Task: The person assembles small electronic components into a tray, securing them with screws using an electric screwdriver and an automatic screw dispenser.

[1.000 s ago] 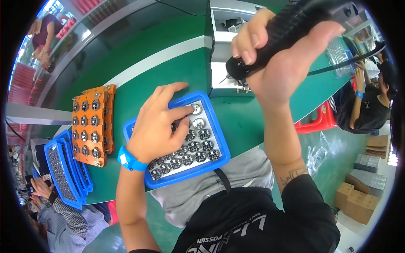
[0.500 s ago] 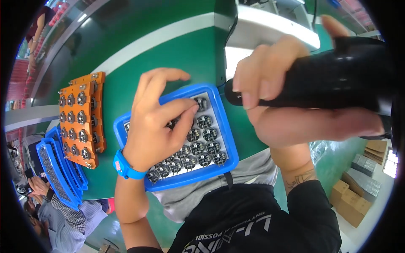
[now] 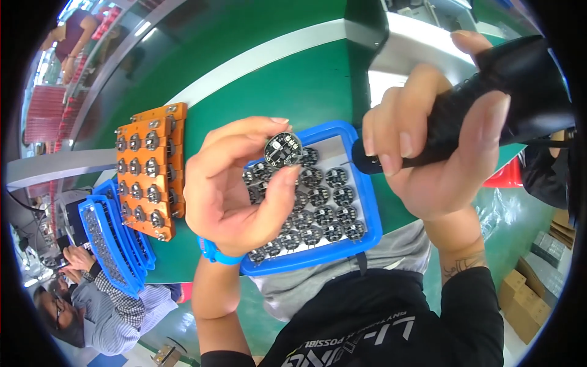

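My left hand (image 3: 235, 189) pinches a small round black circuit board (image 3: 283, 150) between thumb and fingertips, its printed face turned up. It is held over a blue tray (image 3: 372, 211) whose white bed carries rows of similar round boards (image 3: 318, 196). Part of the tray is hidden behind this hand. To the right, my right hand (image 3: 428, 140) is wrapped round a thick black cylindrical hand tool (image 3: 458, 122). The tool's narrow end points left, near the tray's upper right rim, and a thin tip seems to stick out of it.
Stacked orange fixtures (image 3: 144, 177) holding round parts stand on the green table (image 3: 281, 79) at left. Beside them are several blue trays (image 3: 116, 251) of small parts. A co-worker (image 3: 104, 312) sits at lower left. A black panel (image 3: 361, 67) stands at the back, and cardboard boxes (image 3: 523, 306) lie at lower right.
My left hand has lifted a round circuit board out of the tray's upper part and tipped its face up. My right hand's grip on the black tool has shifted. The whole view has swung slightly.
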Action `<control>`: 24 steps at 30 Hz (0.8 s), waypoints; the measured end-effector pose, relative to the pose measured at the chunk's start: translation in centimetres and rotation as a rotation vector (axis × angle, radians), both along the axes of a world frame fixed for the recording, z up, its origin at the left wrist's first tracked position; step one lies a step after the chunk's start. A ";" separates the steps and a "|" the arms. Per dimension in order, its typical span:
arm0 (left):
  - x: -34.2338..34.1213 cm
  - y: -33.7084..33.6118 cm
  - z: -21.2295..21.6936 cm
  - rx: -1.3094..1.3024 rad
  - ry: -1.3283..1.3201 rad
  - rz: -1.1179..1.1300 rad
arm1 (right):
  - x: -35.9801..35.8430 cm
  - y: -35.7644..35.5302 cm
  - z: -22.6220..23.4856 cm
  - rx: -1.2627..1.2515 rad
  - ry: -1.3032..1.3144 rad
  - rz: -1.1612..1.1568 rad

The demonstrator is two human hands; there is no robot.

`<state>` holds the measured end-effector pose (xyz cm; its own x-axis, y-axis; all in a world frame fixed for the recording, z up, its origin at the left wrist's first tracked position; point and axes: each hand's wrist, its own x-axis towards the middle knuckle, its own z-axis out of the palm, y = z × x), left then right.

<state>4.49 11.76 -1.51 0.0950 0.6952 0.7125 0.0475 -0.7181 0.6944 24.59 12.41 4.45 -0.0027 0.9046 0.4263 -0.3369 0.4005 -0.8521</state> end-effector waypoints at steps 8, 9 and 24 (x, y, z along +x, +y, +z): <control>-1.4 -0.2 0.1 0.119 0.183 0.094 | -1.1 -0.4 -0.4 -0.073 -0.084 0.000; -1.4 -0.2 0.1 0.118 0.182 0.093 | -1.1 -0.4 -0.4 -0.059 -0.104 -0.013; 1.5 0.5 0.8 0.019 0.163 0.131 | 1.3 0.9 0.4 0.137 -0.143 -0.052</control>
